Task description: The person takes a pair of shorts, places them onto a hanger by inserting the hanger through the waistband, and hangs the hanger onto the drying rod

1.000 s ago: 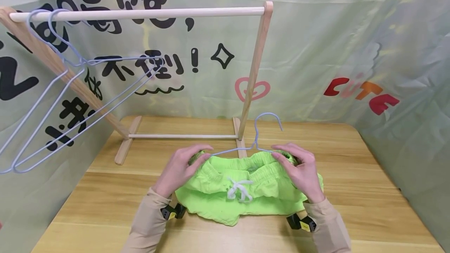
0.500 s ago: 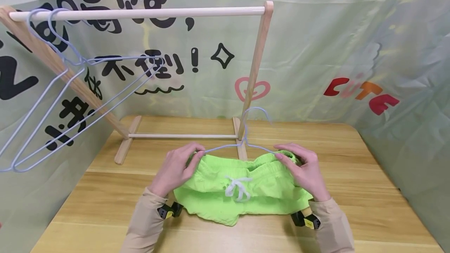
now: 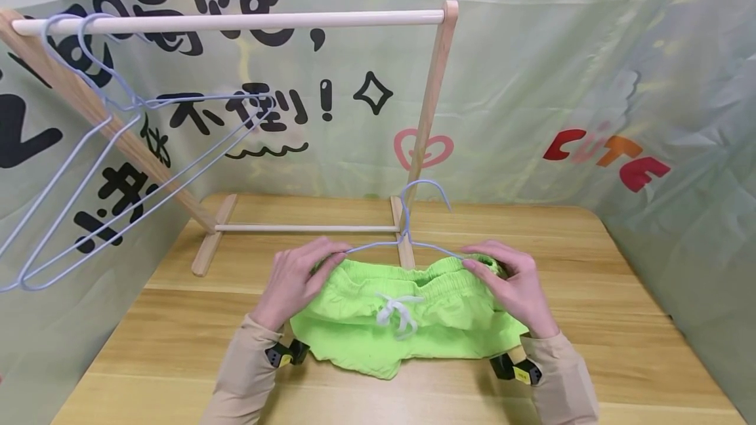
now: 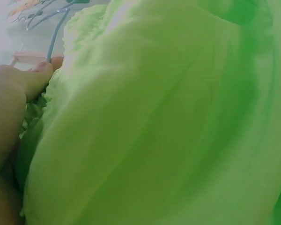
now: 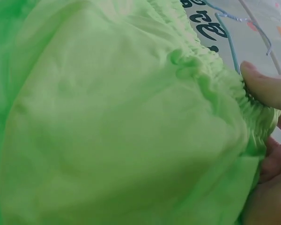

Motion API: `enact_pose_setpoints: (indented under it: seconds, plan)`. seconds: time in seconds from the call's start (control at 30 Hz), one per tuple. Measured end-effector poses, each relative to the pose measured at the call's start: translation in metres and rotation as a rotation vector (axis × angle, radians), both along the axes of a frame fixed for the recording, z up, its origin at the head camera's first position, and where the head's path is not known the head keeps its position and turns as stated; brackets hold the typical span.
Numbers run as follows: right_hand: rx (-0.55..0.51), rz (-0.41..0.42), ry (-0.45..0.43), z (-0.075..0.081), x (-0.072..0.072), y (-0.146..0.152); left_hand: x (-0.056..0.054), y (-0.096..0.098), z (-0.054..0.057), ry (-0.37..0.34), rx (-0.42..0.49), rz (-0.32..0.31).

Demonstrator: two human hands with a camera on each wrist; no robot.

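Note:
Bright green shorts (image 3: 407, 326) with an elastic waistband and a white drawstring bow (image 3: 398, 313) spread low over the table. A light-blue wire hanger (image 3: 406, 218) rises out of the waistband with its hook upward; its lower part is hidden inside the cloth. My left hand (image 3: 298, 281) pinches the left waist end, thumb at the hanger's shoulder. At the opposite end my right hand (image 3: 512, 284) grips the gathered waistband beside the other shoulder. Green cloth fills most of both wrist views, with the left thumb (image 4: 35, 77) and right thumb (image 5: 262, 84) along the waistband.
A wooden rack (image 3: 431, 90) with a white top rail (image 3: 266, 21) stands at the back left of the table (image 3: 596, 320). Two more blue hangers (image 3: 138, 103) hang at the rail's left end. A printed curtain (image 3: 514, 84) encloses the back and sides.
The hanger's hook has shifted left to the middle of the waistband. My left hand has moved slightly left and my right hand slightly right, spreading the waistband.

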State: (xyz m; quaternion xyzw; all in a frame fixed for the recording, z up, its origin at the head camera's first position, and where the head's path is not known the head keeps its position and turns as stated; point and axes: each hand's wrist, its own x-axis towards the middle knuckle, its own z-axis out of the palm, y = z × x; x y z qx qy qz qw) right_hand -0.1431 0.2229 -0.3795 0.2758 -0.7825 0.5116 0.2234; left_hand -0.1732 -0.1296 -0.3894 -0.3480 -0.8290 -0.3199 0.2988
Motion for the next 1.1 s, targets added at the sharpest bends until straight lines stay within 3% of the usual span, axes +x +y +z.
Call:
enact_pose_setpoints:
  seconds: [0.13, 0.4, 0.53, 0.63, 0.7, 0.77, 0.9, 1.0, 1.1]
  plan:
    - [0.021, -0.011, -0.017, 0.000, 0.001, 0.002, 0.000, -0.001, 0.002, -0.005, 0.019, 0.021]
    - [0.107, -0.153, -0.096, 0.002, 0.002, 0.015, 0.001, -0.007, 0.004, -0.023, 0.090, 0.071]
    - [0.038, -0.168, -0.018, 0.002, 0.000, 0.017, 0.000, -0.009, 0.004, -0.041, 0.146, 0.021]
    - [-0.055, -0.170, 0.089, 0.003, -0.003, 0.016, 0.000, -0.013, 0.006, -0.112, 0.174, -0.027]
    - [-0.116, -0.176, 0.147, 0.003, -0.003, 0.015, 0.000, -0.018, 0.007, -0.176, 0.154, -0.011]
    - [-0.154, -0.195, 0.184, 0.004, -0.004, 0.015, 0.001, -0.023, 0.009, -0.224, 0.095, 0.048]
    - [-0.157, -0.254, 0.213, 0.004, -0.003, 0.016, 0.002, -0.031, 0.010, -0.295, -0.012, 0.149]
    - [-0.145, -0.276, 0.216, 0.003, -0.002, 0.016, 0.001, -0.033, 0.010, -0.313, -0.026, 0.117]
    - [-0.158, -0.270, 0.209, 0.002, -0.003, 0.017, 0.000, -0.033, 0.010, -0.258, -0.032, 0.060]
